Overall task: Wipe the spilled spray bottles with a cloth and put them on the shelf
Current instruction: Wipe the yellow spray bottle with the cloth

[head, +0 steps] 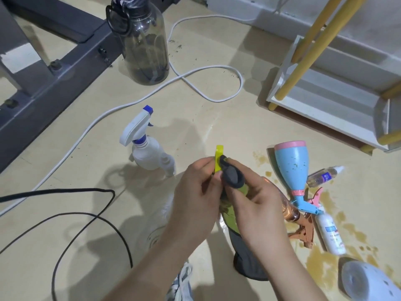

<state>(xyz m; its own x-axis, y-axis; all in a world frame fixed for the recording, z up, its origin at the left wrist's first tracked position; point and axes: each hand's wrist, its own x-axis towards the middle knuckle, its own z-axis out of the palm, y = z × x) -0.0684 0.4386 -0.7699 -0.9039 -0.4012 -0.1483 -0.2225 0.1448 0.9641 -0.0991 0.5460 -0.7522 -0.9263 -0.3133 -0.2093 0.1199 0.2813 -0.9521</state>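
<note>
Now the green spray bottle (pixel 230 216) is held up over the floor, mid-frame, between both hands, well apart from the white shelf (pixel 336 101) at upper right. Its yellow nozzle head (pixel 219 157) is gripped by the curled fingers of the left hand (pixel 195 192), while the grey cloth (pixel 231 175) is pinched by the right hand (pixel 256 205) and pressed against that head, the rest of the cloth hanging below. The wipe is judged to be at the nozzle. The bottle is best turned slowly in the left grip so every face is met by clean cloth, with the trigger left unsqueezed. The body should be rubbed down too, lest drips be carried onto the shelf. Other bottles, a blue-and-pink one (pixel 296 168) among them, lie by the brown spill (pixel 321 255), seemingly not yet wiped.
</note>
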